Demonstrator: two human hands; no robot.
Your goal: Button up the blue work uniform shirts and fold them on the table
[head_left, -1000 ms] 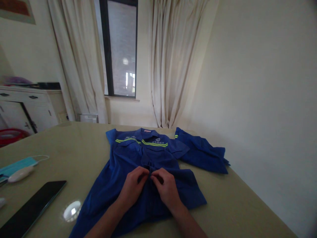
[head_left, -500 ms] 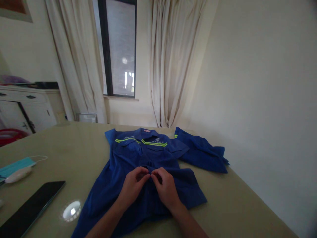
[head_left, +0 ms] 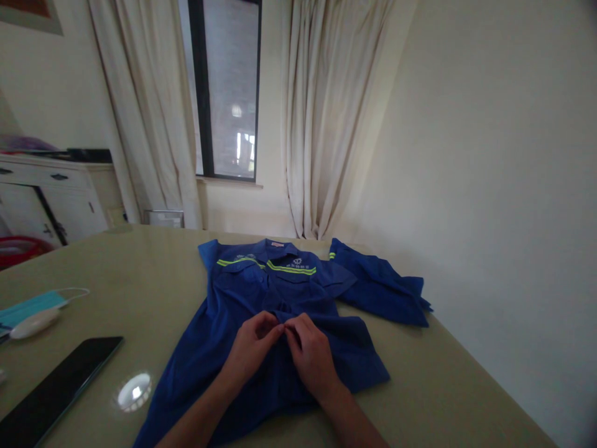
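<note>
A blue short-sleeved work shirt (head_left: 237,298) lies front side up on the table, collar at the far end, with yellow-green stripes and pale lettering across the chest. My left hand (head_left: 254,345) pinches the front placket between thumb and fingers. Right beside it, my right hand (head_left: 310,351) pinches the same strip of cloth, and the fingertips of both hands nearly meet. Whatever small part sits between the fingertips, perhaps a button, is hidden. The cloth is raised slightly where I grip it.
Another folded blue garment (head_left: 382,286) lies at the right, by the wall. On the left of the table (head_left: 153,261) are a black phone (head_left: 65,386), a light-blue face mask (head_left: 32,308) and a whitish oval object (head_left: 35,323). A lamp reflection shines near the phone.
Both hands stay at the same spot on the placket, with only slight finger movement; the right fingers have closed in a little. The view has shifted very slightly.
</note>
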